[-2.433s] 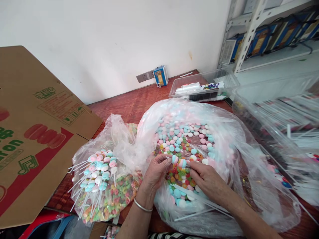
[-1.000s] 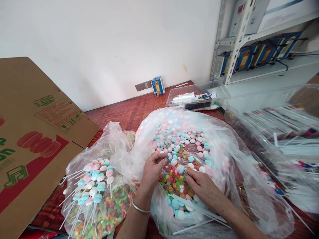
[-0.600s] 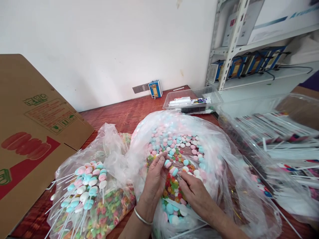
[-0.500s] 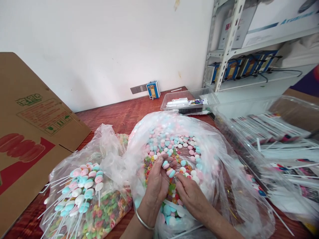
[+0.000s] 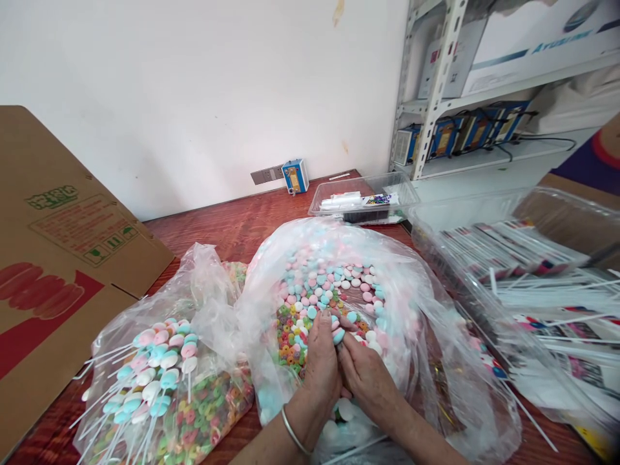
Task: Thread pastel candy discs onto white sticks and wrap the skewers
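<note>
A short stack of pastel candies (image 5: pixel 338 330), pink and blue discs, stands between my two hands. My left hand (image 5: pixel 320 361) is curled around its left side, with a metal bangle on the wrist. My right hand (image 5: pixel 365 374) is closed at the lower end of the stack, touching my left palm. Its fingers hide that end, and no stick shows there. Both hands are over an open clear plastic bag (image 5: pixel 271 258) of loose pastel discs (image 5: pixel 334 274) and colourful ring-shaped gummies (image 5: pixel 289 342).
Left lies a bag of ring gummies (image 5: pixel 208 407) with several finished candy skewers (image 5: pixel 150 368) on it. A cardboard box (image 5: pixel 72 245) stands behind. On the right, a clear bin (image 5: pixel 436 255) holds white sticks and printed packets. A small clear tray (image 5: pixel 317 197) sits near the wall.
My right hand has come up against my left hand, and its fingers have closed in below the candies. The stack is now more covered. The view has shifted slightly.
</note>
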The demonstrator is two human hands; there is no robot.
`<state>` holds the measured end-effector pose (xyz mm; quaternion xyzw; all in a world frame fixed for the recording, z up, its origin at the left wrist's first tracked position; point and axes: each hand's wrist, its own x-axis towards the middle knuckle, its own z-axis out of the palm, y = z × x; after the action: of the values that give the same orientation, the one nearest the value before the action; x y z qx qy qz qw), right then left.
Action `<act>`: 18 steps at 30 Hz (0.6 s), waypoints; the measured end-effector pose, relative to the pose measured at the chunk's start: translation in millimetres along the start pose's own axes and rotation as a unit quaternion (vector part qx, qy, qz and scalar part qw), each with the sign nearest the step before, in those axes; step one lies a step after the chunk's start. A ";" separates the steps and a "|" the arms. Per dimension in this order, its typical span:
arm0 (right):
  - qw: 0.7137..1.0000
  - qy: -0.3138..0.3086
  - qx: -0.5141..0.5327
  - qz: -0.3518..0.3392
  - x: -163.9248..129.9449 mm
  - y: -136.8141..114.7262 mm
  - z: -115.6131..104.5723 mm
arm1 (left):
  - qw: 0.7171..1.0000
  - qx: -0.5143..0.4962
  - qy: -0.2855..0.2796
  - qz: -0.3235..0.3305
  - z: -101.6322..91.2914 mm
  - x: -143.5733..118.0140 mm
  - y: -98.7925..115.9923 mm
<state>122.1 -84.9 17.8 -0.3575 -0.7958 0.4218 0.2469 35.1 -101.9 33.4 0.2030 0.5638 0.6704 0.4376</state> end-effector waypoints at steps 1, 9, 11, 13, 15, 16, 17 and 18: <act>0.999 0.017 0.037 0.000 1.9 1.1 -3.5 | 1.000 0.004 -0.014 0.002 -0.9 5.5 4.0; 0.963 0.129 0.219 0.089 13.6 21.8 -32.7 | 0.786 0.581 -0.095 0.189 -34.1 91.0 42.4; 0.962 0.124 0.224 0.093 13.2 21.6 -34.2 | 0.760 0.606 -0.077 0.219 -40.3 104.4 45.8; 0.964 0.114 0.222 0.089 12.7 19.2 -34.6 | 0.732 0.627 -0.050 0.261 -43.3 112.8 48.4; 0.965 0.110 0.223 0.082 12.4 16.5 -34.7 | 0.710 0.637 -0.032 0.299 -44.3 118.4 50.8; 0.965 0.109 0.225 0.078 12.4 15.4 -34.7 | 0.700 0.640 -0.031 0.314 -44.4 120.5 51.9; 0.965 0.110 0.226 0.075 12.4 14.5 -34.8 | 0.694 0.641 -0.035 0.326 -44.4 122.2 52.8; 0.965 0.109 0.228 0.074 12.4 13.8 -35.0 | 0.685 0.646 -0.043 0.334 -44.2 123.3 53.4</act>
<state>143.7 -52.5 25.5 -0.3936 -0.6184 0.5672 0.3755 -83.8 -26.0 43.5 0.6392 0.7326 0.2319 -0.0314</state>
